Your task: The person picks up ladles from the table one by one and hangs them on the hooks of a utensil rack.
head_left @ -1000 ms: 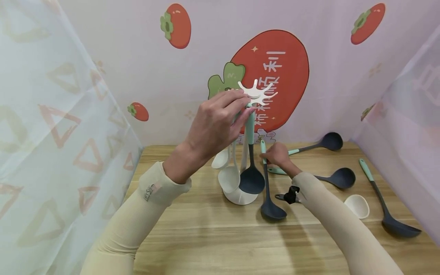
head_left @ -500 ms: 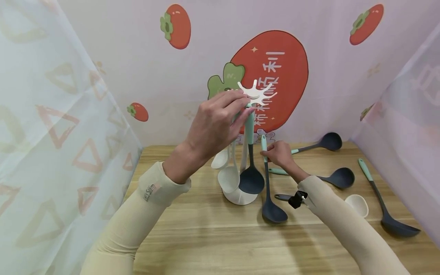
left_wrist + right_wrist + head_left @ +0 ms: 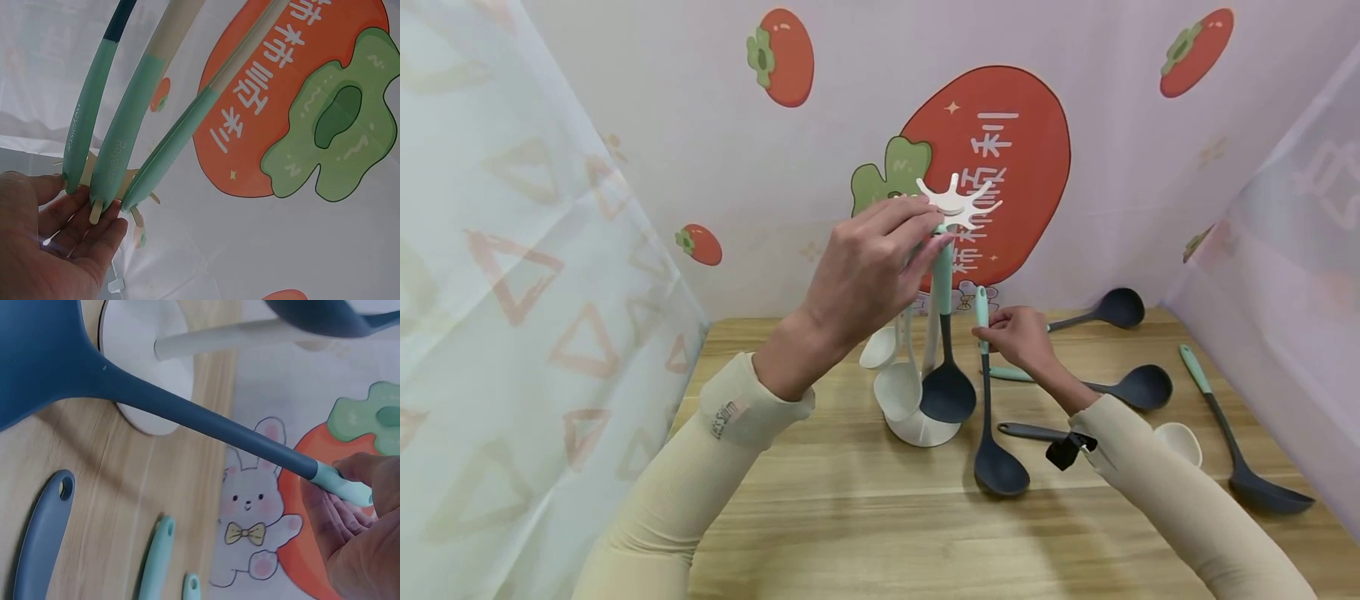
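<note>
My left hand (image 3: 872, 271) is at the top of a white utensil rack (image 3: 922, 430) with hook arms. Its thumb and fingers pinch the mint handle end of a hanging dark ladle (image 3: 949, 392) at a hook. Two pale utensils with mint handles hang beside it in the left wrist view, one a white ladle (image 3: 898, 390). My right hand (image 3: 1018, 335) pinches the mint handle of another dark ladle (image 3: 1002, 468) between thumb and fingers. This ladle stands handle up, bowl low, just right of the rack. In the right wrist view its shaft slants across the rack's base.
On the wooden table (image 3: 820, 533) at right lie a dark ladle (image 3: 1122, 308) at the back, another dark spoon (image 3: 1142, 387), a dark handle (image 3: 1030, 431), a white bowl end (image 3: 1180, 442) and a long dark ladle (image 3: 1270, 493). Printed cloth walls enclose the sides and back.
My right hand has moved slightly right and raised the ladle's handle end, its bowl drifting a little toward the front. My left hand stays at the rack top.
</note>
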Available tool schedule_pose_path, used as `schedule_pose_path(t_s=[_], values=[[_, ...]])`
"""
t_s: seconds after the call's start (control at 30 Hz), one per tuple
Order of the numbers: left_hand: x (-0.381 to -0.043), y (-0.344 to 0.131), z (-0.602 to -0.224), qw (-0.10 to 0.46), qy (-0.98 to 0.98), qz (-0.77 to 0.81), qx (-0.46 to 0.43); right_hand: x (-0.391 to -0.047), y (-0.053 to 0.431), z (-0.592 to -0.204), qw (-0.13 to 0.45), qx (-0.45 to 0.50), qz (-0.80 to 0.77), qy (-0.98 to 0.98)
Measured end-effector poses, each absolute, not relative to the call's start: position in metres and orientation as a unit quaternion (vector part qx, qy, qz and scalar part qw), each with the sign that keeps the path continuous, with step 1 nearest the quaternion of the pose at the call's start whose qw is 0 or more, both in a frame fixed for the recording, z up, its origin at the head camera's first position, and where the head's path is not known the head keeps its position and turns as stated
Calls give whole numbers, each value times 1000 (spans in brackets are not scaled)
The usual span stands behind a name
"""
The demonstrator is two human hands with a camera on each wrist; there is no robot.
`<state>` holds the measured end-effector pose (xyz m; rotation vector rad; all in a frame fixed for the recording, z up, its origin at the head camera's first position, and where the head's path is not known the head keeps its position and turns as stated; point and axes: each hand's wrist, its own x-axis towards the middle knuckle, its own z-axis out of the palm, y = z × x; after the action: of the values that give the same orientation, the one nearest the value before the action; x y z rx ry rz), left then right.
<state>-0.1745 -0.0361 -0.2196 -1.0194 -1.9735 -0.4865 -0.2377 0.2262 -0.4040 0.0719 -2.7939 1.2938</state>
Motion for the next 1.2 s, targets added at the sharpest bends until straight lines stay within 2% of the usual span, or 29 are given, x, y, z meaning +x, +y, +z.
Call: schedule_pose_path(t_s=[0.57, 1.2], values=[[-176, -37, -220, 421, -785, -196, -410, -205, 227, -369, 94, 68, 443, -889], [-175, -36, -220, 420, -785, -199, -409, -169, 232, -304, 266, 185, 363, -873]])
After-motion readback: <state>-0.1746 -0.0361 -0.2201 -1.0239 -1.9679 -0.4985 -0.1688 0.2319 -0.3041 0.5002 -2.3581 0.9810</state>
